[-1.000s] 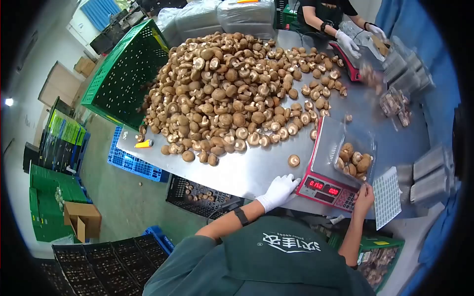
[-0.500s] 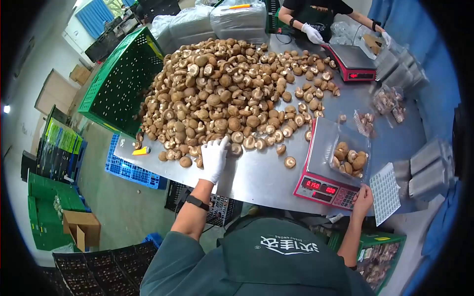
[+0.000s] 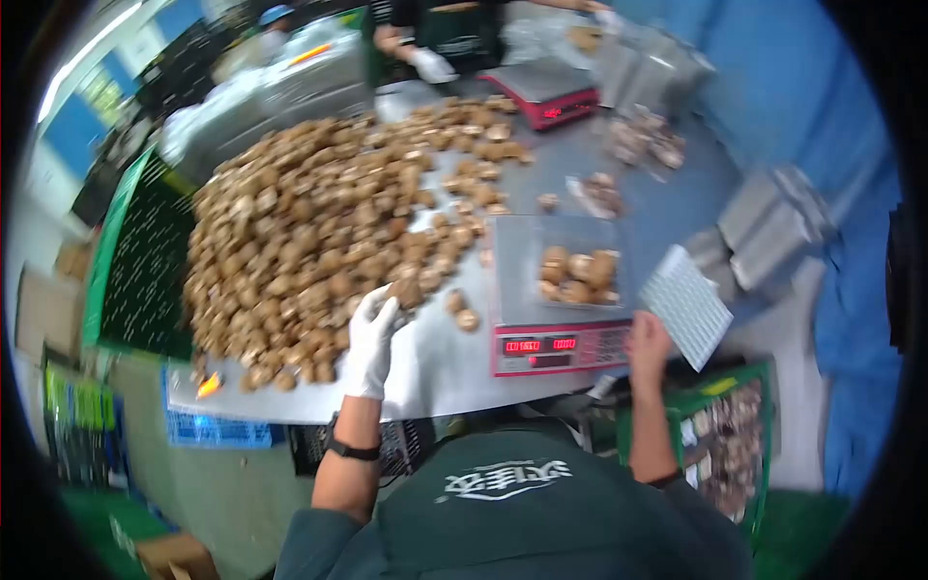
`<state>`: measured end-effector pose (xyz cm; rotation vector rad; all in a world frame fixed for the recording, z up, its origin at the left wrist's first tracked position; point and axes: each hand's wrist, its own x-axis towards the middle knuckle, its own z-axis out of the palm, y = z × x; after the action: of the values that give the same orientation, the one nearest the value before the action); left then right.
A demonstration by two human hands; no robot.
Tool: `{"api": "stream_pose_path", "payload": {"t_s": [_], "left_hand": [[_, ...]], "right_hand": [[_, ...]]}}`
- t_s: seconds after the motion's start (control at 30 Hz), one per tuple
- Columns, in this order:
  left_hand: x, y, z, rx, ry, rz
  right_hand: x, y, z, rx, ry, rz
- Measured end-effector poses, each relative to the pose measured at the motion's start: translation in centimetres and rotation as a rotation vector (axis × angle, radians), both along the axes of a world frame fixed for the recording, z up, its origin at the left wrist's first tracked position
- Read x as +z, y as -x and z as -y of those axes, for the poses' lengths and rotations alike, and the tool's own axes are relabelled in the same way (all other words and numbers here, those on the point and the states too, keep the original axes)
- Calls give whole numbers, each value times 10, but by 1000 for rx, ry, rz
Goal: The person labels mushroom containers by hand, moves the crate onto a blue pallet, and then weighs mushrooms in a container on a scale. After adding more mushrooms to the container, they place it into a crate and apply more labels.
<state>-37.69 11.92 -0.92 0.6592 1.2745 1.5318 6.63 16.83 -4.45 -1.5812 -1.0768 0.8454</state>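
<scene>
Workroom: blue curtain [image 3: 773,116] down the right side, green crate [image 3: 121,251] at the far left, metal table [image 3: 425,377] across the middle.
Mushrooms: a big heap [image 3: 300,232] spreads over the left of the table; a loose mushroom [image 3: 467,320] lies between the heap and the near scale, and several more sit in a clear tray [image 3: 580,305].
Near scale: red, with the clear tray on the right part of its plate [image 3: 515,253]; the lit figures are too blurred to read surely.
Left hand: the white-gloved left hand [image 3: 371,346] is at the heap's near edge, fingers partly bent, beside a brown cap [image 3: 405,293]; whether it has hold of one, I cannot tell.
Right hand: the bare right hand [image 3: 649,340] is at the scale's right end, fingers curled, next to a white sheet [image 3: 688,307]; contact and grip are unclear.
Picking well: edge mushrooms look the best choice, as pulling from lower down could make the heap slide; a light pinch should spare the caps.
Weighing well: the right hand is best kept clear of plate and tray, since leaning there would likely upset the figures.
Across the table: another person's gloved hand [image 3: 432,66] is near a second scale [image 3: 546,92].
</scene>
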Motion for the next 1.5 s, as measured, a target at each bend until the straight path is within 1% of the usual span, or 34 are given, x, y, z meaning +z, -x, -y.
{"api": "stream_pose_path", "payload": {"t_s": [0.03, 0.07, 0.1, 0.17, 0.23, 0.3, 0.4, 0.47, 0.57, 0.63, 0.7, 0.77, 0.87, 0.9, 0.97, 1.1, 1.17, 1.23, 1.3, 1.37, 1.43, 1.5], "left_hand": [[14, -21, -9, -30, -2, -103], [22, -44, -19, -87, -13, -86], [29, -63, -26, -148, -78, -219], [39, -95, -41, -253, -171, -491], [53, -125, -56, -239, -456, -958], [65, -151, -73, -278, -567, -1055], [64, -176, -99, -299, -578, -1142], [62, -185, -110, -420, -620, -1428], [49, -183, -107, -429, -645, -1457], [55, -174, -100, -415, -645, -1424], [54, -162, -93, -299, -570, -1264], [50, -147, -91, -231, -513, -1162], [41, -124, -88, -164, -426, -1099], [43, -119, -88, -134, -449, -1112], [47, -113, -78, -137, -321, -1000], [23, -93, -72, -88, -353, -983], [16, -86, -67, -61, -361, -1069], [15, -81, -63, -51, -361, -1059], [5, -71, -57, -35, -322, -1089], [-11, -59, -54, -27, -312, -1046], [-17, -51, -50, -20, -194, -993], [-21, -45, -46, -3, -170, -1025]], "right_hand": [[0, -1, 0, 11, -26, 35], [-3, -2, 0, -10, -33, 34], [-3, -1, -1, -17, -40, 26], [10, 6, 2, -39, -65, -92], [3, 1, 1, -44, -66, -66], [0, 1, 2, -33, -48, -104], [0, 0, 4, -15, -24, -95], [1, -1, 5, -15, -26, -100], [-3, -7, 2, -14, -39, -96], [-6, -13, -1, -23, -34, -95], [-5, -20, -7, -12, -53, -16], [8, -20, -16, -15, -54, -44], [29, -17, -32, 1, -76, -69], [33, -16, -38, 13, -85, -66], [36, -12, -50, 15, -92, -96], [43, -3, -73, 38, -129, -80], [42, -1, -83, 54, -127, -81], [42, 2, -91, 70, -154, -74], [47, 7, -95, 80, -148, -78], [50, 10, -96, 87, -141, -83], [51, 13, -98, 99, -126, -66], [48, 16, -97, 101, -132, -84]]}}
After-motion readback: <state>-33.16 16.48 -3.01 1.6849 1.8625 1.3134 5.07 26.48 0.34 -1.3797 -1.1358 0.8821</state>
